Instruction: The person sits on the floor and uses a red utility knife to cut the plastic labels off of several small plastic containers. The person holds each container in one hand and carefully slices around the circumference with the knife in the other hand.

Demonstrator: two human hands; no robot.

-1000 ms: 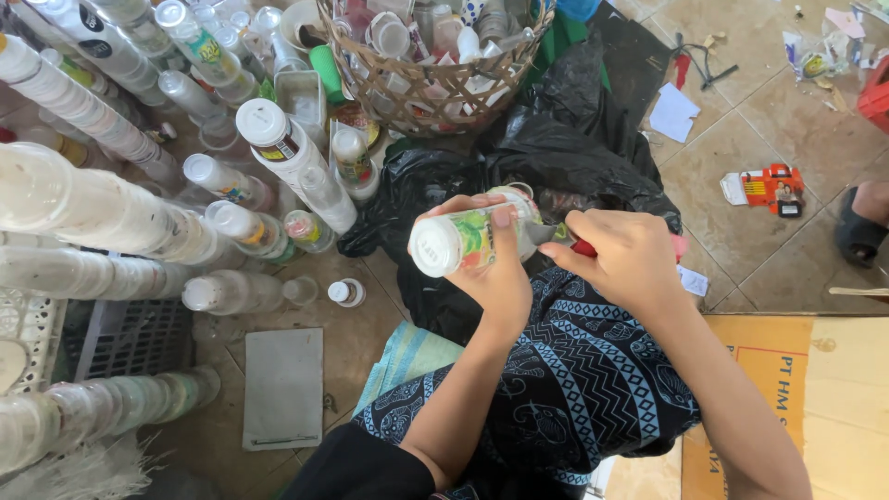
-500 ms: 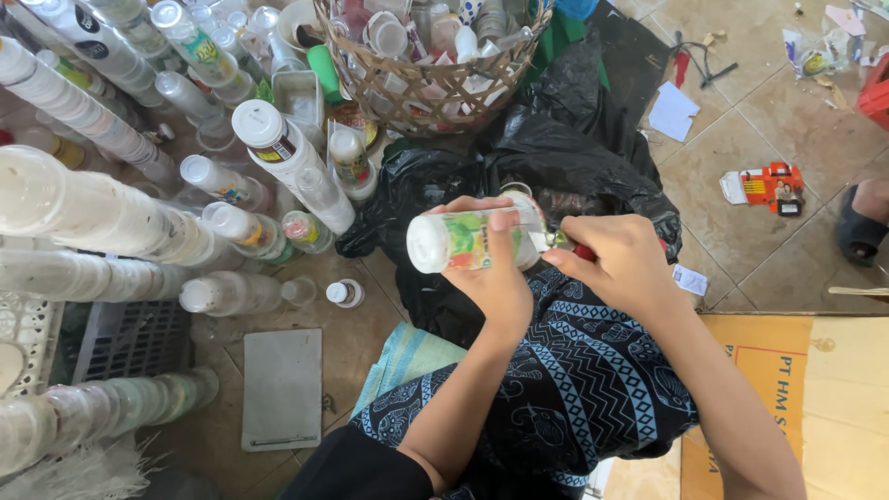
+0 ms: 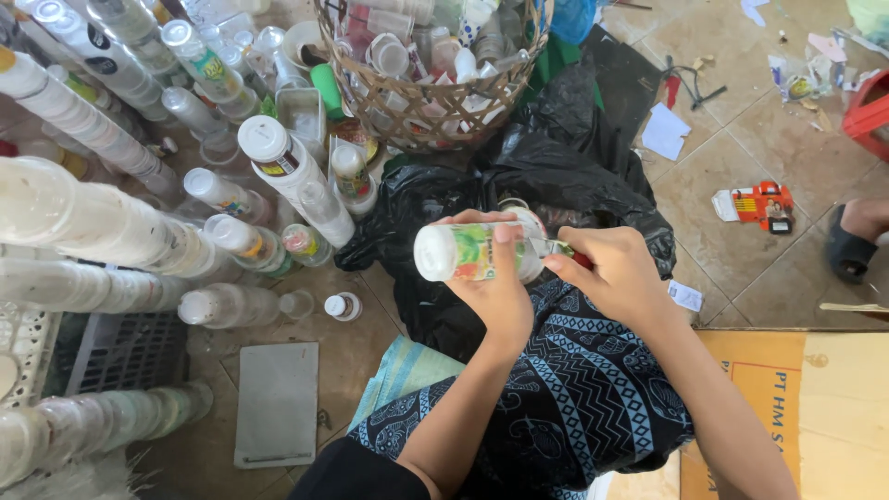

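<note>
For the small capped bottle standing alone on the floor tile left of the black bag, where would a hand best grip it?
Probably from above, pinching the round white cap of the small bottle. It stands upright with its cap facing the camera and bare tile all round it, while the left hand and right hand are busy elsewhere.

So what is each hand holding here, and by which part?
The left hand grips a small plastic bottle around its labelled middle, lying sideways. The right hand pinches a small tool with a red handle against the bottle's end; what kind of tool cannot be told.
</note>
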